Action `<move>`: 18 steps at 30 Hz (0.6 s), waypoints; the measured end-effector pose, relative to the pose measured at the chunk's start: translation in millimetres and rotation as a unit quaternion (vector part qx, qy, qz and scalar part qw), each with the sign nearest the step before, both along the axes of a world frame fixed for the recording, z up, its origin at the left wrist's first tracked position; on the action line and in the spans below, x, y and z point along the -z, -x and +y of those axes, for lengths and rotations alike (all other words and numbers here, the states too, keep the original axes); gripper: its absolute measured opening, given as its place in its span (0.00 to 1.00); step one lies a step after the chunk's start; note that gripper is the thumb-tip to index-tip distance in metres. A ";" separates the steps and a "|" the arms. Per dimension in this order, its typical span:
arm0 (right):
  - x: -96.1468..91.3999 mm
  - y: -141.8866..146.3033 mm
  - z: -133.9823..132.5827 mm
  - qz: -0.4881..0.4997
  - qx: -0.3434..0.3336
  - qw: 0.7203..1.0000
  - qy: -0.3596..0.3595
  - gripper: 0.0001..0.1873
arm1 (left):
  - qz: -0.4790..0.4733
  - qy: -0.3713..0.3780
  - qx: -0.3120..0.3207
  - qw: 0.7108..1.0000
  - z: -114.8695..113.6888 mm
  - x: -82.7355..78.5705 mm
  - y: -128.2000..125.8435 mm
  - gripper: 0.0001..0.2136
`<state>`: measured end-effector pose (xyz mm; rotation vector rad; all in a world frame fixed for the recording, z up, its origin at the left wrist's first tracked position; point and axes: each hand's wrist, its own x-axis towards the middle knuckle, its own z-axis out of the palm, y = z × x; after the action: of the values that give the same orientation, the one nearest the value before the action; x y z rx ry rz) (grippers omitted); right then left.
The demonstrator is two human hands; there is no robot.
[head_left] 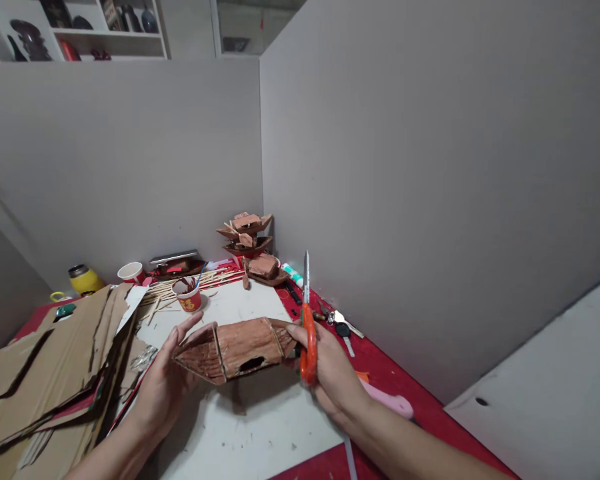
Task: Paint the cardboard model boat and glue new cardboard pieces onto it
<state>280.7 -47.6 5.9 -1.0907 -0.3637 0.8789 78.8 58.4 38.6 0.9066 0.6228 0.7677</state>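
A brown model boat (247, 341) with a curved cabin roof and a dark opening in its side is held up over the white board. My left hand (164, 380) cups its left pointed end, with the thumb and fingertips around it. At the other end, my right hand (333, 367) grips the boat between thumb and fingers. The same hand carries orange-handled scissors (309, 337), their blades pointing up. The right fingers behind the boat are mostly hidden.
Cardboard sheets (45, 360) are piled at the left. Behind the boat stand a red paper cup (187, 297), thin wooden sticks (210, 277) and several finished-looking boats (245, 230). Keys (343, 328) and a pink handle (390, 401) lie at right, beside the grey partition (405, 200).
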 end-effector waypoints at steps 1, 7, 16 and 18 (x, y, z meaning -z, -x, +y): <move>-2.7 0.8 -1.2 0.011 -0.004 1.000 -0.003 0.17 | -0.009 -0.037 -0.005 0.999 -2.7 -0.1 0.9 0.24; -13.5 5.0 -7.9 0.071 -0.020 0.997 -0.008 0.18 | -0.046 -0.231 -0.014 0.972 -14.0 11.7 2.9 0.30; -5.6 34.4 -23.0 0.086 -0.095 0.991 -0.025 0.17 | -0.009 -0.276 -0.022 0.961 -35.6 11.6 -3.8 0.46; -5.5 41.8 -26.9 0.081 -0.119 0.989 -0.028 0.18 | 0.039 -0.293 -0.060 0.954 -39.6 8.3 3.1 0.44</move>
<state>239.0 -74.6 11.4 -0.9290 -0.3851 1.1557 75.7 18.8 30.4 1.4568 0.5270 1.0565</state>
